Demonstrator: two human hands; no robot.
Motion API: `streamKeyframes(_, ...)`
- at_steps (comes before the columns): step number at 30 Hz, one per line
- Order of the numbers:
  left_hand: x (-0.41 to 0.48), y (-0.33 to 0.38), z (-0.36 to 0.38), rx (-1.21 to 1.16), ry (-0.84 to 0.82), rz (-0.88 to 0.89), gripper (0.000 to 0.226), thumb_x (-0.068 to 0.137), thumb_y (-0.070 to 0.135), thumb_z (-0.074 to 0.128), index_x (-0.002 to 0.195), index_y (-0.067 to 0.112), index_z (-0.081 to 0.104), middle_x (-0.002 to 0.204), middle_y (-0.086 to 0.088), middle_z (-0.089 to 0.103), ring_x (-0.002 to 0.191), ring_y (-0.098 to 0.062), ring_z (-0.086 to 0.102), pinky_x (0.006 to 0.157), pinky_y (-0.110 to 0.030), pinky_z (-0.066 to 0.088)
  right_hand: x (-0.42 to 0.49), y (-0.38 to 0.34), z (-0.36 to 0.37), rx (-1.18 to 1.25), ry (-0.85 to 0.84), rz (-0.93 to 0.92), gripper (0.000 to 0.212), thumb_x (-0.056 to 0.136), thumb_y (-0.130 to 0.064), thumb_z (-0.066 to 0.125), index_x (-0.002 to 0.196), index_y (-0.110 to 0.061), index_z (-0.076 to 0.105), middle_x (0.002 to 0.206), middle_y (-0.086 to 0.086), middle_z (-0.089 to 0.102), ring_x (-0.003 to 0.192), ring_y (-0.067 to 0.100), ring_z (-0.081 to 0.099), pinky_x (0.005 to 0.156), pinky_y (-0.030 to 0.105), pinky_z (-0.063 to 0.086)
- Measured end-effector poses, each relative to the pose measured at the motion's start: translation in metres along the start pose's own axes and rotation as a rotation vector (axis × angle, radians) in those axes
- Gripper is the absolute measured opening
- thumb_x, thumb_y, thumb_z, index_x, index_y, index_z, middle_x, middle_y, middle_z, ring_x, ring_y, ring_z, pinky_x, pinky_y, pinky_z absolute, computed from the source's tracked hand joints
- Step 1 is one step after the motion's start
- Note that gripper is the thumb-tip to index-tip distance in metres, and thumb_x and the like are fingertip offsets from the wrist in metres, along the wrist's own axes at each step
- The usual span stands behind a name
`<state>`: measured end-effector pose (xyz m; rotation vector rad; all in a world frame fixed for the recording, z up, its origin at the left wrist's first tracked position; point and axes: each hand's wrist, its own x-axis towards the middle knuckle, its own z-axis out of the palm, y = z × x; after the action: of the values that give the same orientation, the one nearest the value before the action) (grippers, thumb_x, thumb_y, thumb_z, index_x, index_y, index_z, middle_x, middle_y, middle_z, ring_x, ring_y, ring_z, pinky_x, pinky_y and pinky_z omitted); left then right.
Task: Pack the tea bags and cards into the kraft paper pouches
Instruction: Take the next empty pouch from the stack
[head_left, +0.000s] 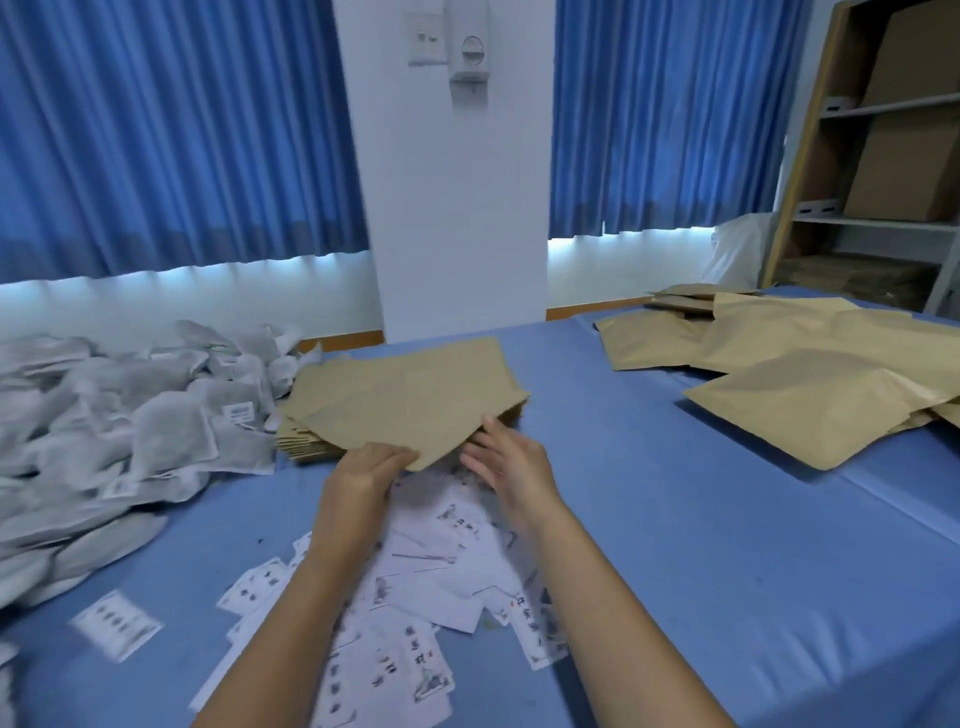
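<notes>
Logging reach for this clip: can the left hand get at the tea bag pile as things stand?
Probably yes: the tea bag pile lies close on the left hand's own side, nothing standing between. But that hand holds the top kraft pouch, so its grip is taken.

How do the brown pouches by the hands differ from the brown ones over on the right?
The centre stack lies flat and thin, pouch on pouch; the right pile looks puffed and lies spread out. The left hand grips the centre stack's top pouch and the right hand touches it; nothing touches the right pile. Both are kraft-brown paper on the blue table cover.
</notes>
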<state>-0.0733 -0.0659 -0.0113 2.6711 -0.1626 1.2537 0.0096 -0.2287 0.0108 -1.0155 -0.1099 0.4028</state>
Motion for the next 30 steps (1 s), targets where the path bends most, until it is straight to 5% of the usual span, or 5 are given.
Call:
streamKeyframes(4,-0.037,-0.037,-0.039,-0.176,-0.027,-0.149,0.047,0.071,-0.029,0.057,0.097,0.005,0.075,0.103,-0.007,0.070,0.091,-0.021,0.066,0.083,-0.017,0.046,0.000,0.023,0.052,-0.033,0.086,0.079,0.018,0.092,0.001,0.057,0.110,0.006,0.058,0.093,0.011,0.066,0.079,0.022,0.063,0.056,0.026,0.055)
streamKeyframes(10,-0.053,-0.063,-0.056,-0.246,-0.108,-0.259,0.037,0.087,0.019,0.068,0.123,0.018,0.064,0.120,0.008,0.064,0.108,-0.005,0.059,0.091,-0.012,0.042,0.003,0.075,0.086,-0.166,0.113,-0.030,0.020,0.084,0.003,0.065,0.103,-0.001,0.063,0.104,0.018,0.069,0.095,0.035,0.066,0.086,0.049,0.055)
streamKeyframes(13,-0.047,-0.062,-0.052,-0.244,-0.125,-0.168,0.039,0.082,0.024,0.073,0.118,0.009,0.067,0.114,0.002,0.067,0.107,-0.008,0.058,0.095,-0.019,0.042,0.003,0.095,0.093,0.001,-0.014,0.015,0.027,0.085,0.005,0.064,0.111,0.002,0.060,0.097,0.022,0.070,0.078,0.036,0.068,0.064,0.040,0.057)
streamKeyframes(19,-0.047,-0.073,-0.046,-0.289,-0.051,-0.222,0.032,0.081,0.025,0.073,0.110,0.013,0.071,0.106,0.005,0.067,0.103,-0.007,0.056,0.093,-0.024,0.045,0.005,0.098,0.089,-0.093,-0.208,0.038,0.033,0.080,0.002,0.069,0.112,0.004,0.058,0.088,0.019,0.071,0.066,0.028,0.068,0.073,0.040,0.058)
streamKeyframes(30,-0.047,-0.070,-0.052,-0.493,-0.065,-0.430,0.021,0.078,0.017,0.075,0.099,0.018,0.075,0.097,0.011,0.070,0.097,-0.002,0.061,0.090,-0.026,0.051,0.000,0.087,0.083,-0.187,-0.322,0.040,0.033,0.078,0.013,0.067,0.107,0.001,0.059,0.107,0.019,0.070,0.101,0.031,0.068,0.082,0.029,0.057)
